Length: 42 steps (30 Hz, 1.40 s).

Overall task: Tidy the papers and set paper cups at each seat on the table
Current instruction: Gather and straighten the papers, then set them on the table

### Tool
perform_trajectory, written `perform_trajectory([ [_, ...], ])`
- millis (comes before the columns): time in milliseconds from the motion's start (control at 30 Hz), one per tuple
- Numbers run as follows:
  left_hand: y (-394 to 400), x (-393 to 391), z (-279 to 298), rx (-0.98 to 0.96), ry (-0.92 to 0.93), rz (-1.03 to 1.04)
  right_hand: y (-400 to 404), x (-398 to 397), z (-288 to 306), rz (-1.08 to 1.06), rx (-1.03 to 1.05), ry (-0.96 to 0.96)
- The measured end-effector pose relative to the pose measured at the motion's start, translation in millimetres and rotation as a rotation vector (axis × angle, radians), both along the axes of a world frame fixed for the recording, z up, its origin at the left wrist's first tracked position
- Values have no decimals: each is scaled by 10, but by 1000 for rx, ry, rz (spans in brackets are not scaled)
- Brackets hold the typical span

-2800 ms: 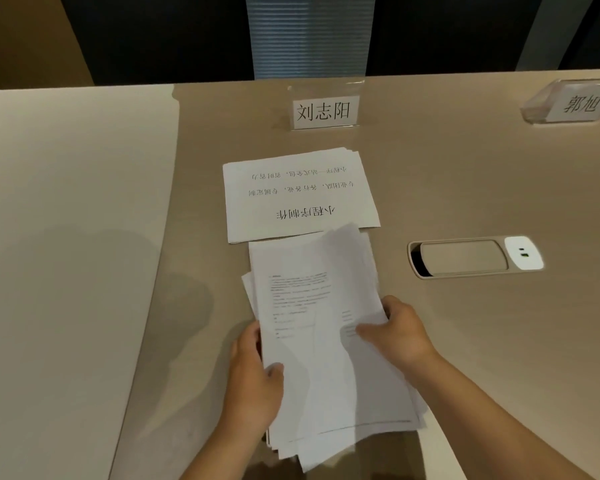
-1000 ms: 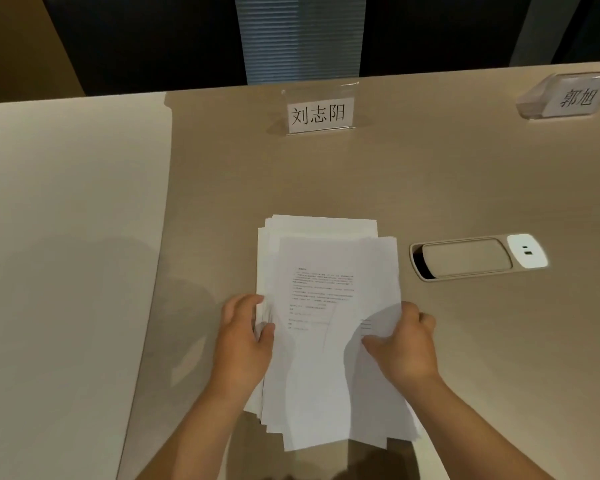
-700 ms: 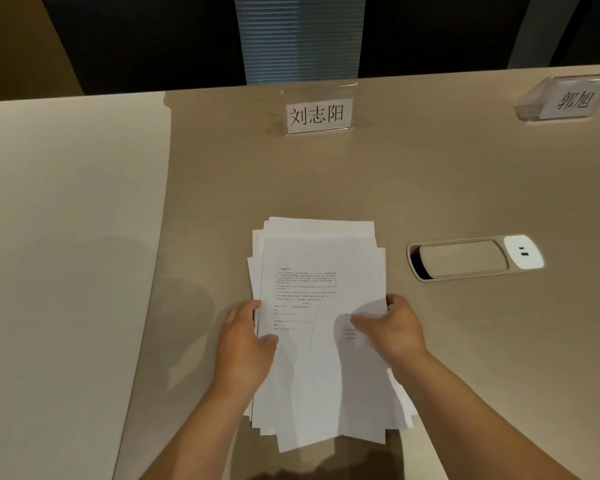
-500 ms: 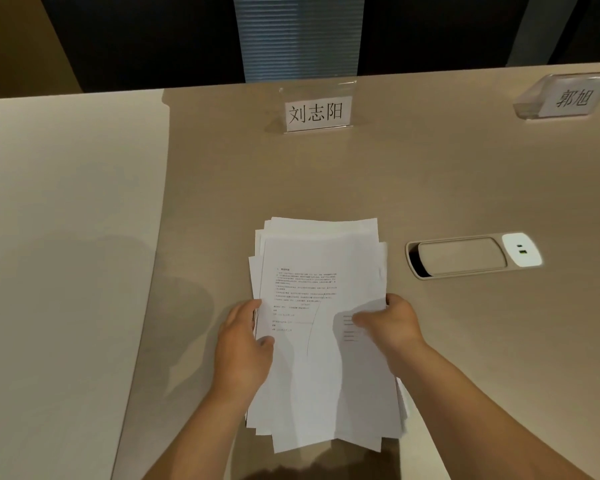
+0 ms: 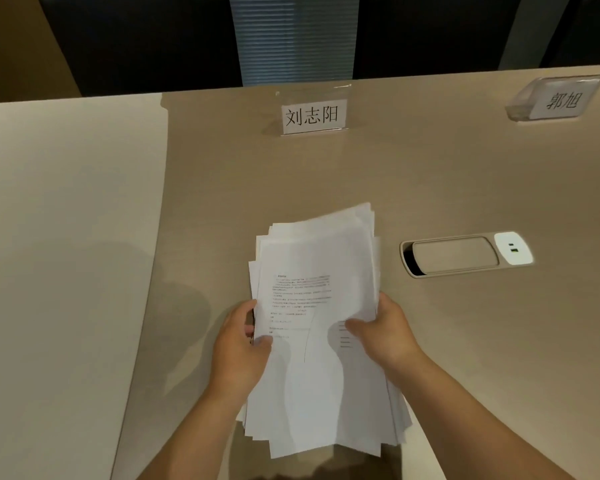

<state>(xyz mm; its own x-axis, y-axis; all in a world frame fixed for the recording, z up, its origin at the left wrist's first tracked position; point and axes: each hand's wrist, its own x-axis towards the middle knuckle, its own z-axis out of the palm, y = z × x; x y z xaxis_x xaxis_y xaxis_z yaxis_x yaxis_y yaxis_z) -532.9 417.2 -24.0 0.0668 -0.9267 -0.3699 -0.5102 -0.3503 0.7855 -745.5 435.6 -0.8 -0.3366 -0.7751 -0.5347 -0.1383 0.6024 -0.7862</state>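
A loose stack of white printed papers (image 5: 317,258) is in both my hands over the beige table (image 5: 430,174). My left hand (image 5: 239,344) grips the stack's left edge, thumb on top. My right hand (image 5: 385,332) grips the right edge, thumb across the top sheet. The sheets are unevenly fanned, and the far end of the stack tilts up off the table. No paper cup is in view.
A clear name card stand (image 5: 313,114) stands at the far seat, another name card (image 5: 558,98) at the far right. A cable port with a white socket (image 5: 465,254) is set into the table right of the papers. A paler table section (image 5: 66,254) lies left.
The printed sheet that lay beyond the stack has been gathered into it. Over the last second, both hands have lifted the stack's far end off the table and tilted it slightly right.
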Motion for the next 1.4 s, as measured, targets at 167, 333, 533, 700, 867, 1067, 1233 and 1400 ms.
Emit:
perform_trajectory([
  [167,-147,73,210,113,411,208,211,-107,209,56,-132,-157],
  [333,-118,84,553,108,618,85,353,-168,373,46,-210,-216],
  [533,64,-66,894,-159,591,195,384,-69,649,-13,-355,-75],
  [700,215,-190,1149,-426,568,282,375,27,860,-160,-512,-88],
  [867,254,-214,1033,-365,553,249,355,40,843,-204,-537,-148],
  [1067,162,-20,942,-333,591,184,355,-83,775,-100,-549,-162],
  [1233,102,26,923,-257,603,106,303,-117,679,-67,-499,-186],
  [1400,90,-87,943,-243,551,86,246,-69,688,-72,-474,-184],
])
